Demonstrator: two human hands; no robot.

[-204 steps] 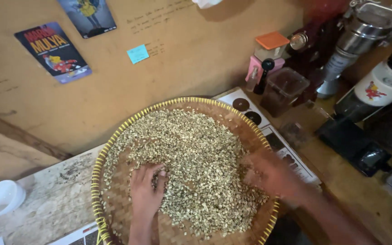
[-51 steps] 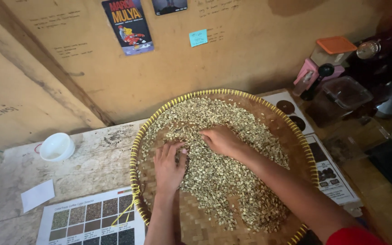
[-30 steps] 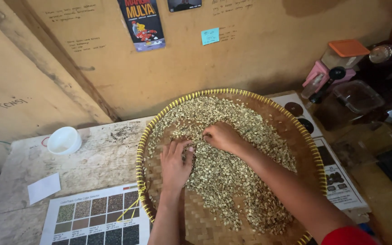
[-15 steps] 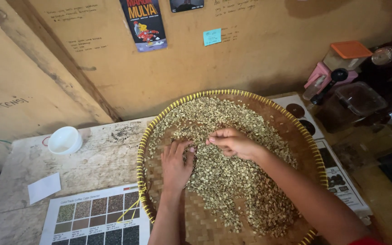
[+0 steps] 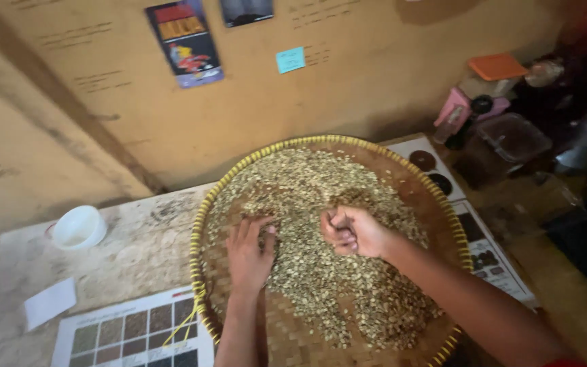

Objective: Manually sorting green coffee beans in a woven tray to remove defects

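A: Wood, mostly — a worn wooden table (image 5: 130, 251) is sitting against a tan wall (image 5: 348, 102), and a round woven tray (image 5: 202, 204) with a yellow rim is lying on it, taking up the middle.

B: And the beans?

A: Pale green beans (image 5: 321, 183) are lying spread across the tray. The left hand (image 5: 249, 248) is resting flat on them, fingers open. The right hand (image 5: 351, 231) is hanging just above the heap, curled into a loose fist; whether it is holding beans, I cannot tell.

B: What is hard to make out?

A: The whole view is blurring. Dark machines at the right edge are getting cut off, and a printed chart (image 5: 137, 336) is running off the bottom edge.

B: Counts?

A: One white bowl (image 5: 76, 228) is standing well left of the tray, one white paper slip (image 5: 49, 302) is lying near the chart, one blue sticky note (image 5: 290, 60) and two posters (image 5: 185, 41) are hanging on the wall, and one orange-lidded box (image 5: 494, 71) is sitting at the right.
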